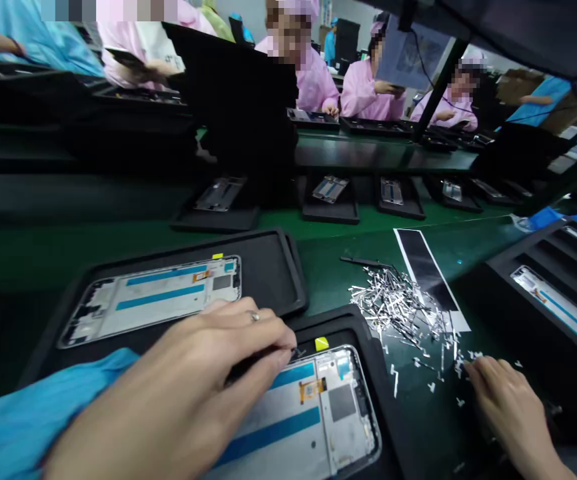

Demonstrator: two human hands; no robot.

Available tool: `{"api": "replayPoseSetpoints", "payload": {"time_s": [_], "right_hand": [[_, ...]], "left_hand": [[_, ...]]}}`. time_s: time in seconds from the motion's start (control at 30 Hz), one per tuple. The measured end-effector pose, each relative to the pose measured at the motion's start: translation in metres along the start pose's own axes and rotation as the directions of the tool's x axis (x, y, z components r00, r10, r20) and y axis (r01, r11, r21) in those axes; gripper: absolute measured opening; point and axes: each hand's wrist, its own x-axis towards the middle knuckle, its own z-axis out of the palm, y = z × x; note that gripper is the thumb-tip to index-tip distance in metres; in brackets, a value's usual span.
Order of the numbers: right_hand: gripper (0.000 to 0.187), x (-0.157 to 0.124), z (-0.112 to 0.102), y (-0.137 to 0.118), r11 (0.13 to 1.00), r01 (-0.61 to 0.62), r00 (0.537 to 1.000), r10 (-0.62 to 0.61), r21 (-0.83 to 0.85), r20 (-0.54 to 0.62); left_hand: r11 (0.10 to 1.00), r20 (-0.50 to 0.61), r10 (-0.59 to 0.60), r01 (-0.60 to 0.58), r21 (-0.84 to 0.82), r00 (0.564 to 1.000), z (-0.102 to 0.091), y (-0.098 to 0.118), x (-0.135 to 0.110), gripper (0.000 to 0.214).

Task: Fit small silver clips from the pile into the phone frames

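My left hand (pixel 203 373) reaches in from the lower left in a blue sleeve, fingers pinched round a thin dark tool whose tip sits at the top edge of a phone frame (pixel 313 413) in a black tray (pixel 373 373). My right hand (pixel 506 400) rests on the green mat at the lower right, fingertips curled at the edge of a pile of small silver metal parts (pixel 398 307). Whether those fingers hold a part is not visible. A second phone frame (pixel 153 297) lies in another black tray (pixel 268 267) just beyond my left hand.
A black and white strip (pixel 426 270) lies beside the pile. A slotted black rack (pixel 553 293) with phone frames stands at the right. Several trays with frames (pixel 331 197) ride a green conveyor behind. People in pink and blue coats work across the line.
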Motion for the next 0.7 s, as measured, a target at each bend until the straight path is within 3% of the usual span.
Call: {"api": "replayPoseSetpoints", "payload": {"time_s": [0.1,0.23,0.37,0.43,0.57,0.63,0.7], "right_hand": [[0.021,0.005,-0.009,-0.007,0.989,0.106,0.994,-0.107,-0.104,-0.004],[0.018,0.018,-0.022,-0.046,0.966,0.228,0.967,-0.239,-0.119,-0.086],[0.018,0.032,-0.036,-0.106,0.856,0.513,0.855,-0.503,0.067,-0.122],[0.02,0.037,-0.043,-0.132,0.809,0.576,0.817,-0.574,0.117,-0.053],[0.02,0.041,-0.043,-0.161,0.691,0.715,0.697,-0.716,0.103,-0.032],[0.027,0.039,-0.036,-0.169,0.673,0.735,0.677,-0.732,0.082,-0.072],[0.035,0.037,-0.028,-0.175,0.703,0.707,0.701,-0.685,0.073,-0.196]], "left_hand": [[0.994,0.067,0.09,-0.094,0.061,0.994,0.01,0.003,0.002,0.024],[0.994,0.082,0.09,-0.095,0.059,0.993,0.022,0.014,0.003,0.028],[0.997,-0.014,0.064,-0.064,0.032,0.998,0.034,0.008,-0.006,0.026],[0.997,-0.012,0.067,-0.067,0.028,0.998,0.037,0.004,-0.009,0.026],[0.996,0.008,0.08,-0.08,0.035,0.997,0.039,0.007,-0.005,0.025],[0.992,0.023,0.105,-0.106,0.061,0.994,0.038,0.012,0.001,0.026],[0.982,0.037,0.154,-0.157,0.108,0.987,0.038,0.017,0.006,0.028]]}}
